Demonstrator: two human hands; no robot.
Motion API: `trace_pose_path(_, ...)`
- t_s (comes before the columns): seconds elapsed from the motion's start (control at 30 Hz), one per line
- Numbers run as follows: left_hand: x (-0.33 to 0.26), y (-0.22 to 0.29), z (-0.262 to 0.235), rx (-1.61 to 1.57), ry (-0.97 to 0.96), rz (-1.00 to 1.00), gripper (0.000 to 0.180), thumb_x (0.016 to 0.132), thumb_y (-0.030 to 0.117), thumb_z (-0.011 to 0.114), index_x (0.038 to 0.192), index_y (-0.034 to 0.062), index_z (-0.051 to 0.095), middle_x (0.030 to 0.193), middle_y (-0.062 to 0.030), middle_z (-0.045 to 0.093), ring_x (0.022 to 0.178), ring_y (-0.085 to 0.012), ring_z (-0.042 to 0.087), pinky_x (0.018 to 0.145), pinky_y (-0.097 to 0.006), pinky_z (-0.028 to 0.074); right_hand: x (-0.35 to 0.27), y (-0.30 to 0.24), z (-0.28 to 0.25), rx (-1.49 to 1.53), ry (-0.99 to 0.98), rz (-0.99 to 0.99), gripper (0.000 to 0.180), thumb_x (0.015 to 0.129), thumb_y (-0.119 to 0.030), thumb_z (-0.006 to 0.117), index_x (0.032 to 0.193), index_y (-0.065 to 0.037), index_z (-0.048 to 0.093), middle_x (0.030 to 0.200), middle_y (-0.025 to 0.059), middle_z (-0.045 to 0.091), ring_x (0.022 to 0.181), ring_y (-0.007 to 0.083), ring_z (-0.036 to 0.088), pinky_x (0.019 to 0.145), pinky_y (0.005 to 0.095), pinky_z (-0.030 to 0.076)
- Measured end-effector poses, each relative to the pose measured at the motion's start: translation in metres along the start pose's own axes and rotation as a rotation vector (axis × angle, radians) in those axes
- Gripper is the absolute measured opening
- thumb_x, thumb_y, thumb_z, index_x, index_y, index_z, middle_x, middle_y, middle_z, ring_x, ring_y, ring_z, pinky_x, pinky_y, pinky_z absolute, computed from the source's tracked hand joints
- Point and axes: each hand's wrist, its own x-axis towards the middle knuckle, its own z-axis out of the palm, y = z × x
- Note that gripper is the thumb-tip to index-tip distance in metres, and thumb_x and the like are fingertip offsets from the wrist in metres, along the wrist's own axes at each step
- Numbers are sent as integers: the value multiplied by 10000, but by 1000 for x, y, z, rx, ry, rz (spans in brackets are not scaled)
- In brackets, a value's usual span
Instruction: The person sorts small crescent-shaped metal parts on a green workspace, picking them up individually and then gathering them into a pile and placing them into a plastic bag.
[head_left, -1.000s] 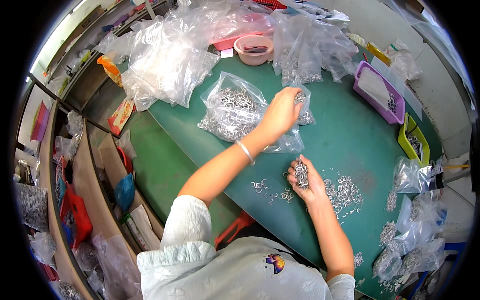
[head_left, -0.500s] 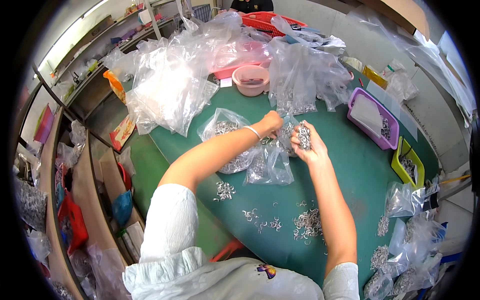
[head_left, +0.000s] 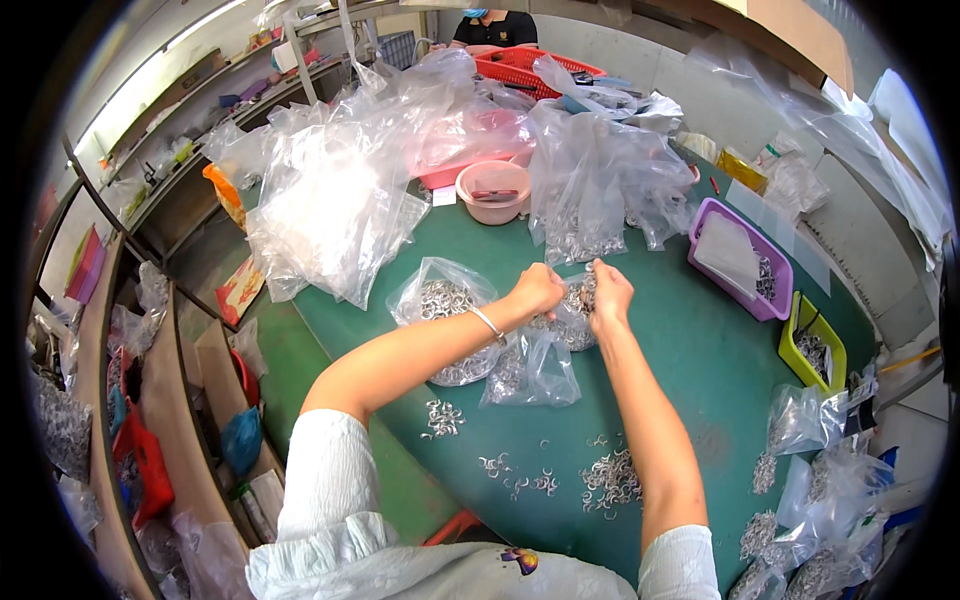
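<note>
Silvery, curved metal pieces fill a clear plastic bag (head_left: 572,330) in the middle of the green table. My left hand (head_left: 540,290) is closed in a fist at the bag's upper left edge and grips its plastic. Beside it my right hand (head_left: 611,292) is turned inward over the bag's opening, its fingers curled round a handful of the metal pieces (head_left: 588,282). Part of that handful is hidden by the fingers. A fuller clear bag (head_left: 440,300) of the same pieces stands to the left. In front lies a flatter clear bag (head_left: 532,372), holding some pieces.
Loose metal pieces (head_left: 612,482) lie scattered near me. Clear bags (head_left: 340,190) heap up at the back left, by a pink bowl (head_left: 493,205). To the right stand a purple basket (head_left: 770,300) and a green basket (head_left: 812,345). A person (head_left: 497,30) sits across the table.
My right hand has turned from palm-up, with the pieces showing, to tipped inward against the bag's opening. My left hand stays at the bag. The whole view has shifted slightly.
</note>
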Motion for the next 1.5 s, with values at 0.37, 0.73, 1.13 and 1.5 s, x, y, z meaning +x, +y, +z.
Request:
trace_pose_path(0.37,2,-7,-7,-110,-10,-79,201,836,109,625,912,-75,598,693,-70,595,550,-141,591,470,-291,553,-36,-4,-1,-770,-178,-620,178,852,-121,652,803,45,612,767,167,630,690,268,591,662,382,464)
trace_pose_path(0.73,-6,-5,-20,-43,-106,-16,217,835,138,677,884,-54,590,693,-73,610,550,-123,586,463,-261,523,-57,-29,-21,-906,-541,-701,108,820,-101,683,844,0,654,898,118,668,958,299,589,833,390,452)
trace_pose_path(1.13,-6,-7,-21,-62,-101,-66,270,844,212,709,820,-34,601,654,-90,618,513,-143,607,468,-269,554,-48,-28,-27,-1070,-311,-945,207,890,-242,647,855,-39,666,957,101,570,955,264,531,879,365,400)
trace_pose_path(1.5,-3,-9,-17,-72,-42,-58,189,834,166,659,811,-6,584,653,-50,567,528,-141,560,479,-282,501,-28,-29,-55,-459,-375,331,220,936,-234,606,876,-34,677,672,-14,589,594,86,521,529,272,442)
